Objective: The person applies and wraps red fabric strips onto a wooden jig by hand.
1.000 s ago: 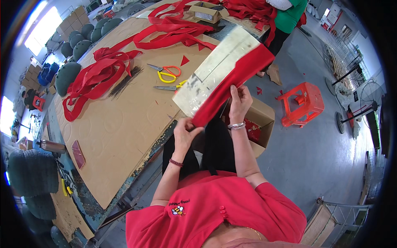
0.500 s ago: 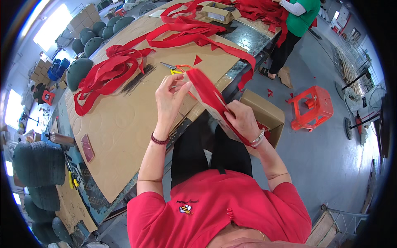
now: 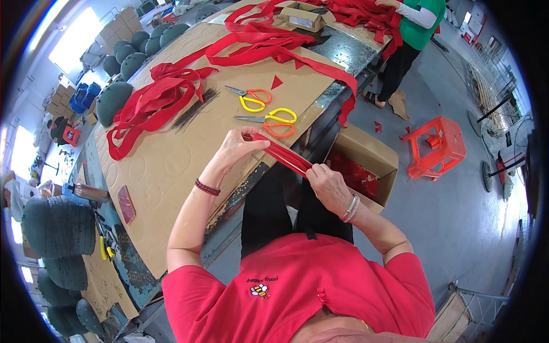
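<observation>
A red fabric strip [image 3: 284, 158] is stretched between my two hands, folded lengthwise, over the near edge of the table. My left hand [image 3: 243, 146] pinches its upper left end between thumb and fingers. At the lower right end, my right hand [image 3: 329, 186] is closed round the strip. Two pairs of scissors with yellow and orange handles lie just beyond my left hand: the nearer scissors [image 3: 278, 119] and the farther scissors [image 3: 255, 98]. A heap of long red strips [image 3: 163, 103] rests on the cardboard-covered table [image 3: 166, 188].
An open cardboard box [image 3: 374, 151] with red scraps stands by my right hand. Farther right is a red plastic stool [image 3: 437, 148]. A person in green [image 3: 422, 26] stands at the table's far end. Dark rounded pads [image 3: 60, 226] and a metal bottle [image 3: 88, 192] are at left.
Both hands have come lower, and the left has drawn nearer me. The strip now runs narrower between them. Both scissors show fully where my left hand partly hid them.
</observation>
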`<act>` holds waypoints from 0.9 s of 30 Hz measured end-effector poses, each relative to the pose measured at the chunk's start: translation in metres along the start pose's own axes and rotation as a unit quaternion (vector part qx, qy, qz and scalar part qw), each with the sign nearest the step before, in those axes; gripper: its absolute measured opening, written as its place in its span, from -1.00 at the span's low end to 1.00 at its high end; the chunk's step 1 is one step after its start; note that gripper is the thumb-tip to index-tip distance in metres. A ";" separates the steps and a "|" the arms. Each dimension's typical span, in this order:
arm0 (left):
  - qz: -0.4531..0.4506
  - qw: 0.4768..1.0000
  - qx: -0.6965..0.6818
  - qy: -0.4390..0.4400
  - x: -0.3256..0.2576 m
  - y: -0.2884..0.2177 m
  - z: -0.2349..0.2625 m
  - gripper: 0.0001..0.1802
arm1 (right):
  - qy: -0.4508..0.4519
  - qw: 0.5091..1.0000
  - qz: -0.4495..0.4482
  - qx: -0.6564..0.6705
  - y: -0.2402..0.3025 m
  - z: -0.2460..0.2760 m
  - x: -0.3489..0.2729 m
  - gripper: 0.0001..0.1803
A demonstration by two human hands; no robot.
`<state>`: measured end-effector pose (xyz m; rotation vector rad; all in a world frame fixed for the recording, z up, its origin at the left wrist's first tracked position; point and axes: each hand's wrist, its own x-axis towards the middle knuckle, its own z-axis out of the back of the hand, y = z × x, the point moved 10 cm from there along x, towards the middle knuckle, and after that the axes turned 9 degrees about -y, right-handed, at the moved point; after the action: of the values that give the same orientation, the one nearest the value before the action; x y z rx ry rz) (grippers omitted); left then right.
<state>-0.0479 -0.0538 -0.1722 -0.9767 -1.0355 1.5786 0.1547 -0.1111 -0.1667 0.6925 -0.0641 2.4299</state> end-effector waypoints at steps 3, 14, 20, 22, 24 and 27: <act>0.003 0.998 -0.020 0.059 -0.005 0.005 -0.001 -0.48 | -0.010 0.999 0.038 -0.028 0.011 0.000 -0.003 -0.90; -0.035 0.999 -0.007 -0.003 -0.024 0.007 0.009 -0.60 | -0.021 0.996 0.048 -0.071 0.009 -0.017 -0.003 -0.90; -0.056 0.998 0.017 -0.037 -0.028 0.007 0.013 -0.65 | -0.017 0.995 0.051 -0.086 0.010 -0.022 -0.002 -0.90; -0.106 0.992 0.003 -0.067 -0.028 -0.004 0.018 -0.69 | -0.018 0.994 0.050 -0.092 0.009 -0.022 0.000 -0.90; -0.102 0.991 0.015 -0.080 -0.026 -0.004 0.019 -0.69 | -0.025 0.993 0.059 -0.096 0.009 -0.023 0.001 -0.91; -0.108 0.989 0.041 -0.095 -0.025 -0.008 0.021 -0.70 | -0.017 0.993 0.051 -0.104 0.003 -0.027 0.007 -0.91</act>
<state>-0.0598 -0.0804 -0.1558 -0.6427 -1.1560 1.5406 0.1362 -0.1043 -0.1861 0.6484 -0.3695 2.4620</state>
